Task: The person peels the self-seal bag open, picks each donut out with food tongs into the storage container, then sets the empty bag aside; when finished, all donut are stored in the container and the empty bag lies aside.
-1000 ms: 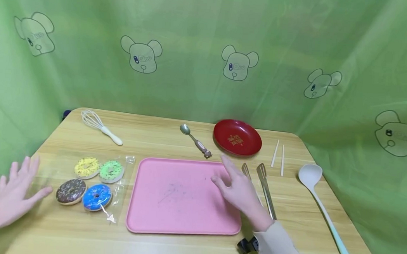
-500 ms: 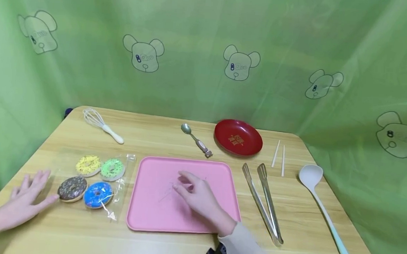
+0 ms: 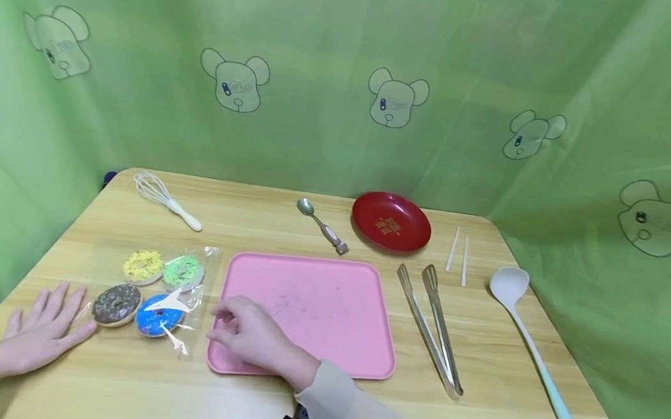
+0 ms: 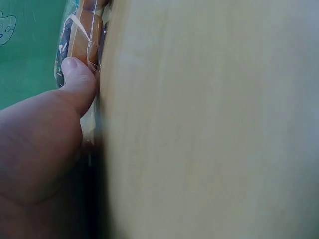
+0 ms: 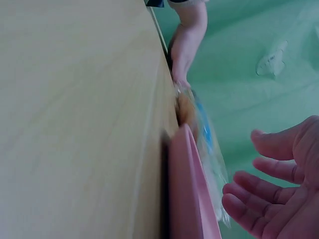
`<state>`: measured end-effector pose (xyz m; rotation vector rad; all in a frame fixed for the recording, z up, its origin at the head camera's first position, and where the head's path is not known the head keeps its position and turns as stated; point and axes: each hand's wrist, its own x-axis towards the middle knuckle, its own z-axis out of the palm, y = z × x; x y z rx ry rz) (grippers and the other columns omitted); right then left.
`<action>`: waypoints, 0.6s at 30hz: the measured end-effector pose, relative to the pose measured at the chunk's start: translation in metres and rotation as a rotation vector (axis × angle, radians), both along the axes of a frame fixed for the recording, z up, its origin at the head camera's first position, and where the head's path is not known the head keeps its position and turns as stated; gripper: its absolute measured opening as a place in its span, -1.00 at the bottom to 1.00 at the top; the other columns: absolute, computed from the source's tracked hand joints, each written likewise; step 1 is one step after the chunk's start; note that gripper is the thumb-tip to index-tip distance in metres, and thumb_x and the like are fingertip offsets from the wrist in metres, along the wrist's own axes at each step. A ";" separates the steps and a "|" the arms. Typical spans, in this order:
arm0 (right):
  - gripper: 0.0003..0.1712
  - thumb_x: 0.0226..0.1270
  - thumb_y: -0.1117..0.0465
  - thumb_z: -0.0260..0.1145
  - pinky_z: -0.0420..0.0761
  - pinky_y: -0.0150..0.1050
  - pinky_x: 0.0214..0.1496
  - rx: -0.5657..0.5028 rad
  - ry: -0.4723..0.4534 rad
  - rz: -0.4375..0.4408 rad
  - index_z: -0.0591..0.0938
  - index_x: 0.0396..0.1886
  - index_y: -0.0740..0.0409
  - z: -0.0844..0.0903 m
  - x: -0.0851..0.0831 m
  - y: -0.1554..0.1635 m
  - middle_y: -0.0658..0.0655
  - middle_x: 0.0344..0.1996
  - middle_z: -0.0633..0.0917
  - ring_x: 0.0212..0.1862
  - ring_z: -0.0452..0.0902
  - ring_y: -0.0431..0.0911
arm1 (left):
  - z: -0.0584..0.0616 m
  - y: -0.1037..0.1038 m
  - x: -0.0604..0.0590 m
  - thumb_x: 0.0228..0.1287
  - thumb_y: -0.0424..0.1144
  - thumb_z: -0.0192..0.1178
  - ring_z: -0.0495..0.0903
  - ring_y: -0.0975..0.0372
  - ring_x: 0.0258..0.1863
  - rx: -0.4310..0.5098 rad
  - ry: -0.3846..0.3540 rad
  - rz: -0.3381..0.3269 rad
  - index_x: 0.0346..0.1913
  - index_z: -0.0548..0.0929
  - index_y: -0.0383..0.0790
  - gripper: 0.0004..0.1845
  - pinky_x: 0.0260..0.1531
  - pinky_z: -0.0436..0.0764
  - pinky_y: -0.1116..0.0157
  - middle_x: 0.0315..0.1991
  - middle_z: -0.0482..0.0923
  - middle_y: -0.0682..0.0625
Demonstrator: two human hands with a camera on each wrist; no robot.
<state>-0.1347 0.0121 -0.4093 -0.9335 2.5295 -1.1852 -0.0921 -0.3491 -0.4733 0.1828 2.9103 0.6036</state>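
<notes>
The left hand (image 3: 39, 332) lay flat on the pale wooden bench (image 3: 312, 221), fingers straight and spread, its thumb touching the edge of the clear plastic bag of four toy doughnuts (image 3: 148, 291). That bag sat at the bench's left front, just beside the flat pink plastic tray (image 3: 330, 299). The right hand (image 3: 247, 335) hovered over the tray's near left corner, fingers loosely bent and holding nothing, just short of the bag. Right of the tray lay the metal tongs (image 3: 432, 327), then the white long-handled ladle (image 3: 529, 343). Behind the tray were a round red plate (image 3: 391, 222), a small metal spoon (image 3: 322, 225), a white whisk (image 3: 165, 200) and pale chopsticks (image 3: 458, 252).
</notes>
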 end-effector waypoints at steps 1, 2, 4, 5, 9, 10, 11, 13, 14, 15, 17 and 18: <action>-0.68 0.14 0.20 0.37 0.48 -0.55 -0.18 0.025 0.026 0.012 0.58 -0.10 0.18 0.001 0.001 -0.005 -0.02 -0.25 0.60 -0.23 0.48 -0.32 | 0.001 0.000 0.000 0.42 0.13 -0.24 -0.75 -0.27 0.20 -0.007 -0.006 0.002 0.39 -0.48 -0.22 -0.16 -0.11 -0.61 -0.41 0.31 -0.74 -0.36; -0.69 0.13 0.21 0.38 0.46 -0.57 -0.19 0.045 0.045 0.025 0.59 -0.11 0.17 0.001 0.001 -0.010 -0.03 -0.26 0.60 -0.24 0.47 -0.33 | 0.002 -0.001 0.000 0.42 0.14 -0.25 -0.76 -0.26 0.20 -0.012 -0.010 0.003 0.39 -0.49 -0.21 -0.16 -0.11 -0.61 -0.41 0.31 -0.75 -0.36; -0.70 0.10 0.22 0.40 0.43 -0.60 -0.22 0.070 0.060 0.042 0.60 -0.14 0.13 0.002 0.002 -0.019 -0.07 -0.30 0.58 -0.26 0.44 -0.36 | 0.002 -0.001 0.000 0.42 0.15 -0.25 -0.78 -0.25 0.20 -0.022 -0.018 0.005 0.39 -0.50 -0.20 -0.16 -0.12 -0.60 -0.42 0.31 -0.76 -0.35; -0.70 0.09 0.22 0.41 0.42 -0.60 -0.22 0.075 0.058 0.045 0.60 -0.15 0.11 0.001 0.003 -0.023 -0.09 -0.31 0.58 -0.27 0.43 -0.37 | 0.002 -0.002 0.000 0.42 0.15 -0.25 -0.79 -0.25 0.19 -0.023 -0.020 0.006 0.39 -0.50 -0.20 -0.15 -0.12 -0.60 -0.42 0.31 -0.76 -0.35; -0.69 0.02 0.16 0.46 0.38 -0.63 -0.24 0.113 0.054 0.045 0.61 -0.22 0.05 0.000 0.004 -0.038 -0.17 -0.36 0.54 -0.30 0.40 -0.40 | 0.003 -0.002 -0.001 0.42 0.16 -0.26 -0.80 -0.25 0.19 -0.031 -0.025 0.010 0.38 -0.52 -0.21 -0.15 -0.13 -0.62 -0.42 0.30 -0.77 -0.36; -0.69 0.00 0.14 0.48 0.37 -0.63 -0.24 0.132 0.062 0.042 0.61 -0.23 0.04 -0.002 0.005 -0.041 -0.18 -0.37 0.54 -0.30 0.40 -0.40 | 0.004 -0.001 -0.001 0.42 0.16 -0.27 -0.80 -0.25 0.18 -0.033 -0.026 0.010 0.38 -0.52 -0.22 -0.15 -0.14 -0.63 -0.42 0.30 -0.77 -0.36; -0.67 -0.02 0.11 0.49 0.37 -0.63 -0.24 0.157 0.073 0.039 0.60 -0.24 0.02 -0.003 0.005 -0.043 -0.19 -0.37 0.53 -0.30 0.39 -0.41 | 0.004 -0.001 -0.001 0.42 0.16 -0.27 -0.80 -0.25 0.18 -0.031 -0.028 0.009 0.38 -0.52 -0.22 -0.15 -0.14 -0.64 -0.41 0.30 -0.78 -0.36; -0.64 -0.05 0.04 0.50 0.35 -0.61 -0.26 0.227 0.104 0.037 0.60 -0.25 -0.01 -0.006 0.006 -0.048 -0.22 -0.38 0.50 -0.30 0.36 -0.40 | 0.005 0.000 -0.001 0.42 0.16 -0.27 -0.80 -0.26 0.18 -0.028 -0.031 0.006 0.38 -0.52 -0.23 -0.15 -0.15 -0.65 -0.41 0.30 -0.78 -0.36; -0.62 -0.06 0.01 0.50 0.35 -0.60 -0.26 0.269 0.125 0.035 0.59 -0.24 -0.04 -0.008 0.007 -0.049 -0.23 -0.38 0.49 -0.29 0.34 -0.40 | 0.006 0.001 -0.001 0.42 0.16 -0.28 -0.80 -0.26 0.18 -0.026 -0.033 0.005 0.38 -0.52 -0.24 -0.15 -0.15 -0.65 -0.41 0.30 -0.77 -0.37; -0.61 -0.07 -0.02 0.50 0.34 -0.58 -0.27 0.310 0.142 0.027 0.58 -0.24 -0.06 -0.010 0.008 -0.051 -0.23 -0.37 0.47 -0.29 0.33 -0.39 | 0.006 0.002 0.000 0.42 0.16 -0.28 -0.79 -0.27 0.18 -0.025 -0.035 0.005 0.38 -0.51 -0.24 -0.15 -0.15 -0.65 -0.41 0.30 -0.76 -0.38; -0.54 -0.12 -0.08 0.51 0.35 -0.54 -0.26 0.383 0.179 0.022 0.56 -0.20 -0.11 -0.013 0.010 -0.053 -0.23 -0.32 0.45 -0.25 0.31 -0.37 | 0.006 0.004 0.001 0.42 0.16 -0.28 -0.78 -0.28 0.18 -0.023 -0.039 0.005 0.38 -0.50 -0.25 -0.15 -0.15 -0.64 -0.41 0.30 -0.75 -0.40; -0.49 -0.15 -0.12 0.51 0.34 -0.53 -0.26 0.417 0.196 0.026 0.54 -0.18 -0.13 -0.014 0.012 -0.053 -0.22 -0.30 0.44 -0.24 0.30 -0.36 | 0.006 0.005 0.001 0.42 0.16 -0.27 -0.77 -0.29 0.18 -0.024 -0.039 0.005 0.38 -0.50 -0.26 -0.15 -0.15 -0.64 -0.42 0.30 -0.73 -0.41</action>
